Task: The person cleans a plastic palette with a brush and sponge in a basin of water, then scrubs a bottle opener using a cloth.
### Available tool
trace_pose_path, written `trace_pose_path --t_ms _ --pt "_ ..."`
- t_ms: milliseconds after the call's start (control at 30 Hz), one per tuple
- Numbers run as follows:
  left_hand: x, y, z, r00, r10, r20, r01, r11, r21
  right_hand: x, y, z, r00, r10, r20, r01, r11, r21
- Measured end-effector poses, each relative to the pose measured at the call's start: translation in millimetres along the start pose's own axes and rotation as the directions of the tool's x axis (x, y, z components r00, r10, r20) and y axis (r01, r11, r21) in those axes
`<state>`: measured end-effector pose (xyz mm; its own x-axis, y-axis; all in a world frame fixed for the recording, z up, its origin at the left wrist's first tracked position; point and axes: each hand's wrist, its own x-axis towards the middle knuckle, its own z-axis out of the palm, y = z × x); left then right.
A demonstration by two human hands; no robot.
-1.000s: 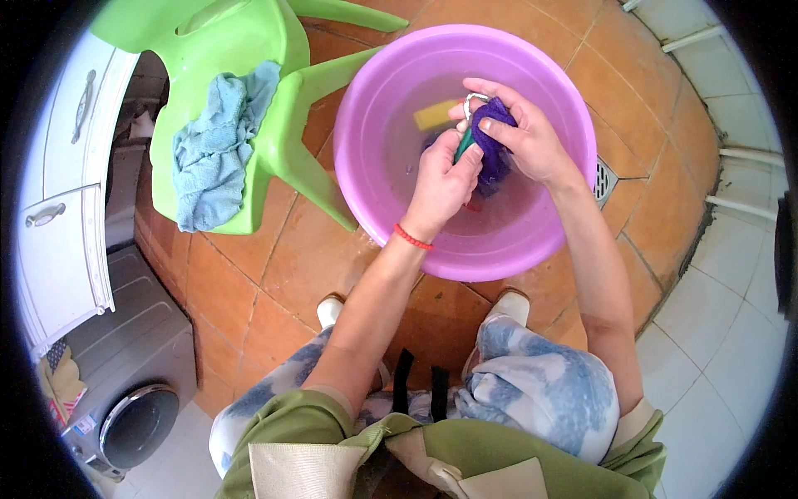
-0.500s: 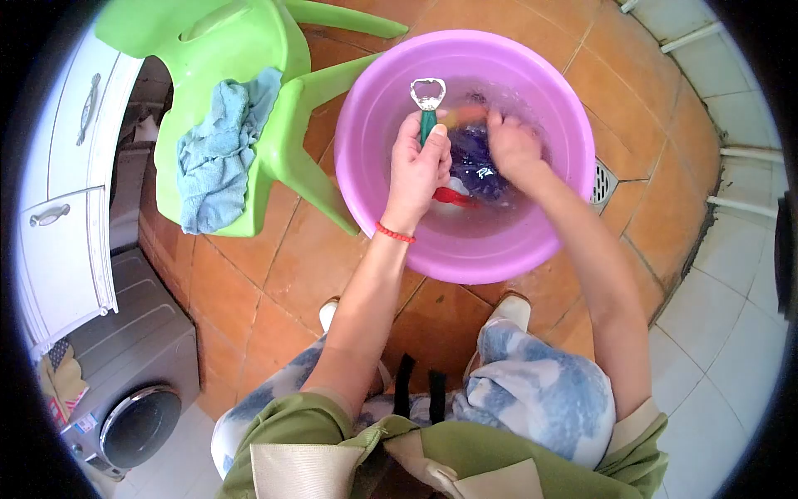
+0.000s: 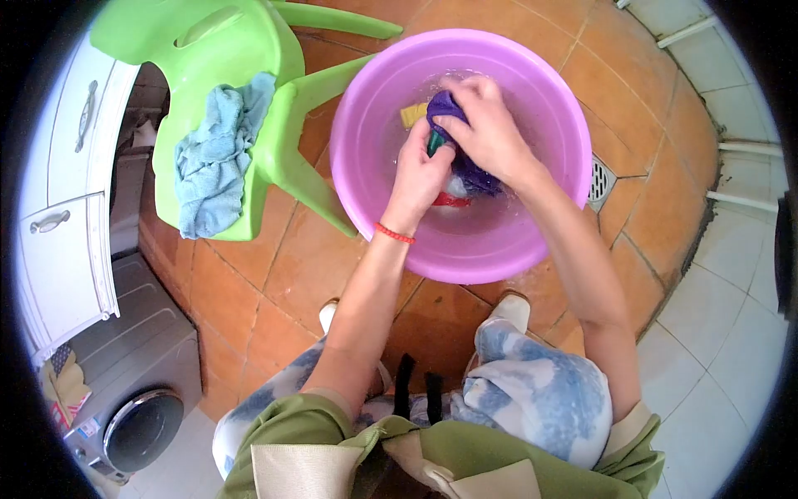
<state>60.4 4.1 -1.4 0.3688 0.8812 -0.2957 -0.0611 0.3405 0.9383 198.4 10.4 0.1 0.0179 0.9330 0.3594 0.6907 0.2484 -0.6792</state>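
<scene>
Over the purple basin, my left hand grips the green handle of a bottle opener. A dark purple cloth is wrapped over the opener's metal head, which is hidden beneath it. My right hand is closed on that cloth around the opener, and the cloth's lower part trails into the water. Near it in the basin lie a yellow object and a red object, whose kinds I cannot make out. Something whitish shows beside the red one.
A green plastic chair stands left of the basin with a blue-grey towel on its seat. A floor drain is set in the tiles at the right. The washing machine and white cabinet are at far left.
My right hand has lifted the purple cloth from the water and brought it onto the opener's head. The bare metal loop that showed before is now covered.
</scene>
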Motion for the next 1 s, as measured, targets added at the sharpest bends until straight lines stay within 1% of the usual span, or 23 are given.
trace_pose_path --t_ms 33,133,167,233,367,433,467,500,567,600,633,667,700,733,767,800,833,900,933,1000 --pt "-0.1 0.4 0.0 1.000 0.000 0.003 0.000 0.999 0.033 0.3 -0.8 0.2 0.989 0.048 0.139 -0.052 0.998 0.030" --pt "-3.0 -3.6 1.4 1.000 -0.025 -0.006 0.025 0.997 0.074 -2.4 -9.5 0.7 0.977 0.137 0.162 -0.142 0.990 0.023" --pt "-4.0 -4.8 1.1 0.999 -0.036 -0.010 0.037 0.996 0.083 -1.0 -13.9 -2.7 0.974 0.155 0.167 -0.148 0.987 -0.057" --pt "-2.3 -9.7 -1.1 1.000 0.020 -0.009 -0.019 0.993 0.114 0.9 -10.7 0.1 0.973 0.155 0.171 -0.134 0.983 -0.128" --pt "-0.3 -19.9 -2.0 0.998 0.058 -0.029 -0.054 0.992 0.116 4.5 -9.4 -0.2 0.956 0.206 0.206 -0.155 0.958 -0.241" --pt "2.8 -27.9 -2.2 0.991 0.130 -0.024 -0.124 0.974 0.188 5.8 -5.9 -0.1 0.951 0.237 0.201 -0.192 0.956 -0.221" --pt "3.0 -30.7 -2.4 0.992 0.122 -0.019 -0.117 0.978 0.175 6.2 -3.7 -0.7 0.947 0.252 0.198 -0.209 0.955 -0.211" --pt "1.5 -25.6 -0.1 0.993 0.114 -0.013 -0.110 0.980 0.163 5.5 -0.6 -2.4 0.945 0.246 0.214 -0.224 0.967 -0.120" --pt "-4.6 -12.6 3.9 1.000 0.010 0.009 -0.010 0.999 0.044 3.4 7.0 -7.2 0.943 0.228 0.243 -0.250 0.966 0.065" --pt "-6.2 -9.2 4.9 1.000 -0.009 0.009 0.009 0.999 0.040 1.5 9.7 -8.9 0.946 0.202 0.253 -0.264 0.933 0.244" --pt "-7.4 -6.9 6.0 1.000 -0.028 0.011 0.028 0.999 0.035 -1.1 11.9 -10.9 0.950 0.175 0.257 -0.272 0.869 0.413" --pt "-7.9 -6.5 7.0 0.999 -0.048 0.013 0.048 0.998 0.029 -3.5 12.8 -12.3 0.955 0.149 0.258 -0.275 0.776 0.567" --pt "-4.4 -14.4 1.9 1.000 -0.001 0.002 0.000 0.990 0.142 -3.4 9.7 -15.9 0.926 0.160 0.342 -0.353 0.694 0.628" --pt "-0.9 -21.4 -0.2 0.983 0.183 0.000 -0.175 0.938 0.300 -3.9 12.7 -16.1 0.916 0.159 0.368 -0.363 0.719 0.593" --pt "1.6 -28.1 -2.1 0.933 0.358 0.027 -0.331 0.830 0.449 -4.9 17.8 -15.1 0.905 0.158 0.395 -0.373 0.743 0.557" --pt "1.4 -25.5 -1.0 0.853 0.515 0.083 -0.462 0.672 0.579 -5.9 22.2 -13.3 0.893 0.158 0.421 -0.380 0.765 0.520" --pt "-1.1 -22.2 -0.1 0.887 0.458 0.063 -0.407 0.710 0.575 -7.2 25.2 -10.6 0.888 0.170 0.426 -0.388 0.774 0.501" --pt "-7.3 -12.5 1.8 0.940 0.341 0.023 -0.293 0.771 0.565 -7.5 24.8 -9.2 0.894 0.148 0.423 -0.351 0.817 0.457" --pt "-7.1 -13.7 1.2 0.948 0.317 0.010 -0.272 0.798 0.537 -4.9 20.1 -14.1 0.897 0.127 0.424 -0.328 0.833 0.445" --pt "-6.5 -19.0 -0.1 0.964 0.266 -0.013 -0.228 0.847 0.480 -1.3 17.3 -19.7 0.890 0.110 0.443 -0.334 0.817 0.469"
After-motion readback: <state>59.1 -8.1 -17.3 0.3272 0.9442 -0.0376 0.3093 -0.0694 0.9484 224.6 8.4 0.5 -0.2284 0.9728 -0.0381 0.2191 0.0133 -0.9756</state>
